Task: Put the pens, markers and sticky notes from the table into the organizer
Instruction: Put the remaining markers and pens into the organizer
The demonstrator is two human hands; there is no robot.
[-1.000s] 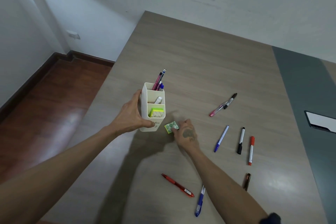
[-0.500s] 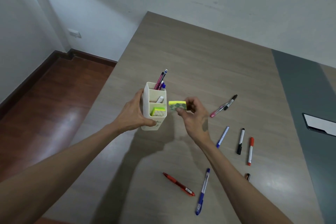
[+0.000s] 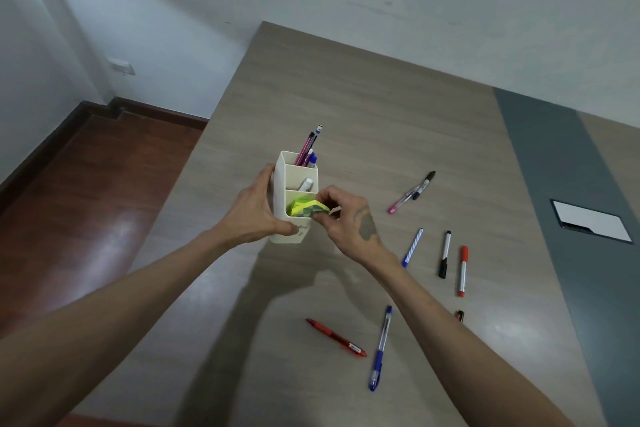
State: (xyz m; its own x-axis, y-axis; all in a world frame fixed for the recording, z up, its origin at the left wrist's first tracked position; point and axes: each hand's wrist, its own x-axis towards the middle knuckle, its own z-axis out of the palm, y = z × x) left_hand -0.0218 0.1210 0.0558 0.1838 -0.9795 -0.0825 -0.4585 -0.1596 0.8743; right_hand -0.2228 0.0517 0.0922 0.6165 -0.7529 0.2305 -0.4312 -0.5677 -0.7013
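Note:
A cream organizer [image 3: 279,180] with three compartments stands on the wooden table [image 3: 346,107]. My left hand [image 3: 251,210] grips its left side. My right hand [image 3: 346,222] pinches a yellow-green sticky note pad [image 3: 308,210] tilted into the front compartment, over another yellow pad. Several pens [image 3: 309,147] stand in the back compartment and a white marker [image 3: 305,184] in the middle one. On the table lie a pink pen [image 3: 401,203], two black markers [image 3: 424,184] [image 3: 444,255], a red marker [image 3: 462,270], blue pens [image 3: 412,247] [image 3: 380,347] and a red pen [image 3: 336,338].
A small dark item [image 3: 460,315] peeks out beside my right forearm. A grey strip [image 3: 554,184] runs down the table's right side with a white-topped panel [image 3: 592,222] set in it. The table's left edge drops to a brown wooden floor [image 3: 86,184]. A white wall is behind.
My right hand lifted the sticky note pad off the table beside the organizer, carried it up and left, and now holds it in the front compartment's mouth. My left hand kept its hold.

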